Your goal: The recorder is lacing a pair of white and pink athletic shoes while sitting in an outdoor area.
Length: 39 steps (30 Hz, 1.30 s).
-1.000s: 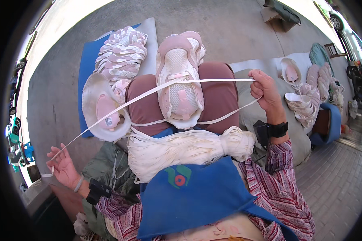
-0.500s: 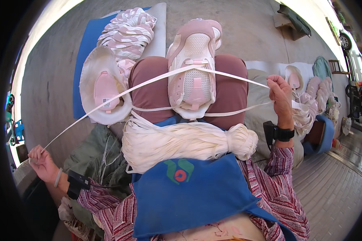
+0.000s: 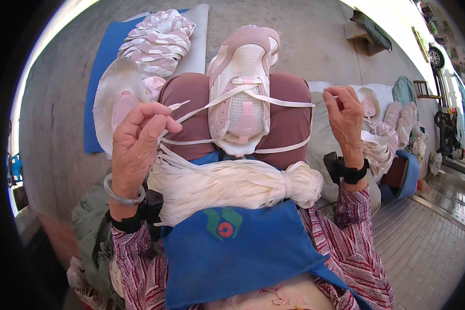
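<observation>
The white lace [image 3: 274, 99] ran crosswise over the pink shoe upper [image 3: 243, 88] on the knees, its long axis from side to side. The left hand [image 3: 137, 144] pinched one end between closed fingers [image 3: 157, 121]; the right hand [image 3: 346, 116] pinched the other end, both just beside the shoe upper.

A round emblem [image 3: 223, 226] in green, red and white sits on the blue apron [image 3: 232, 258] across the person's lap, just below the bundle of white laces [image 3: 227, 186].
</observation>
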Motion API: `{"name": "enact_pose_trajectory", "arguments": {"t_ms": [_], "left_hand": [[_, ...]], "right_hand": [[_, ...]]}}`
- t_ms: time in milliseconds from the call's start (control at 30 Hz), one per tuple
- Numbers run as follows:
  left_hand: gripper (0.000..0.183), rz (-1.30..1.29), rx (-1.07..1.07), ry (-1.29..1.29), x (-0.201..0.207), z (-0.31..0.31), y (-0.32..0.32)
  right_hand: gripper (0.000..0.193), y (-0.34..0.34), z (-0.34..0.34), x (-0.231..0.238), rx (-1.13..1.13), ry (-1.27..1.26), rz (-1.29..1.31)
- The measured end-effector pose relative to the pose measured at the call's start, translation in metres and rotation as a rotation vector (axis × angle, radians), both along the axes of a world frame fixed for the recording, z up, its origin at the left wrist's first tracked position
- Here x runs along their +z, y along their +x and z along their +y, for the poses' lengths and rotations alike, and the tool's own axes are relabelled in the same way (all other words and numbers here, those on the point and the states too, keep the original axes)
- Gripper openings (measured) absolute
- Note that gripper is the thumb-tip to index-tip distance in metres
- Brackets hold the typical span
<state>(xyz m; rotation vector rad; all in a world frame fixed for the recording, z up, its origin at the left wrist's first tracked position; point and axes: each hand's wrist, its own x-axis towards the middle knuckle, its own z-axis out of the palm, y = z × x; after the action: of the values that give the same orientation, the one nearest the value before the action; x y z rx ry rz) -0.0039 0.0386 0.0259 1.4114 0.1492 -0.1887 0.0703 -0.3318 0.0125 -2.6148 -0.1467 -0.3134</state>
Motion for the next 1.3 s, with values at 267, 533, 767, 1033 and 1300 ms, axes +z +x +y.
{"name": "enact_pose_trajectory", "arguments": {"t_ms": [267,533,767,1033,1300], "left_hand": [[0.026,-0.022,-0.111,0.127,0.012,-0.057,0.016],[0.023,0.097,-0.120,0.123,-0.005,-0.048,0.006],[0.018,0.155,-0.238,0.264,-0.014,-0.042,-0.002],[0.018,0.148,-0.214,0.244,-0.016,-0.050,0.010],[0.019,0.115,-0.014,0.218,-0.001,-0.031,0.009]], "right_hand": [[0.009,-0.010,0.054,0.002,0.410,0.202,-0.027],[0.013,0.003,0.033,0.015,0.564,0.014,-0.078],[0.019,-0.023,0.013,0.024,0.548,0.155,0.149],[0.015,-0.036,0.029,0.000,0.927,-0.311,0.246],[0.006,-0.023,0.009,0.005,0.541,0.008,0.100]]}}
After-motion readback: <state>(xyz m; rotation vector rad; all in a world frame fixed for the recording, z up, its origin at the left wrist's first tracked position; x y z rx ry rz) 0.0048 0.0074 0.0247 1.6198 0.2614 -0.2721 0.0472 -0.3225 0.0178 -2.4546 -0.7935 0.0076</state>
